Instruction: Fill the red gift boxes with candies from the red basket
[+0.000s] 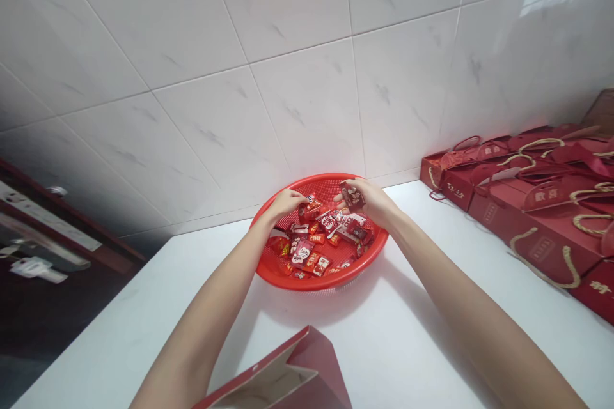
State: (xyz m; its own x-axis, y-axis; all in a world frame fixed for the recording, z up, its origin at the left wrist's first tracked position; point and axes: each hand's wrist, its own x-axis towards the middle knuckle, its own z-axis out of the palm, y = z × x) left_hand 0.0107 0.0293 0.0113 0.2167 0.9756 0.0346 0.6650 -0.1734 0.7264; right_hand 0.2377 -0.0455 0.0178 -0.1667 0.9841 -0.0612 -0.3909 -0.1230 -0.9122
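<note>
A red plastic basket (322, 282) stands on the white table, with several red and white wrapped candies (302, 252) lying in it. Over the basket's left side, my left hand (288, 203) pinches a red candy packet (311, 207) between thumb and fingers. My right hand (371, 199) reaches over the right rim, palm partly turned up, with a dark red packet (354, 197) held in it. Close to me is an opened red cardboard gift box (311, 374); its near part is cut off by the frame, and neither hand touches it.
Red gift boxes (499, 204) with rope handles stand in rows on the table's right side. A pale tiled wall (307, 77) rises behind the basket. Beyond the left table edge is a dark wooden piece (71, 230) with a white object (38, 268) on it.
</note>
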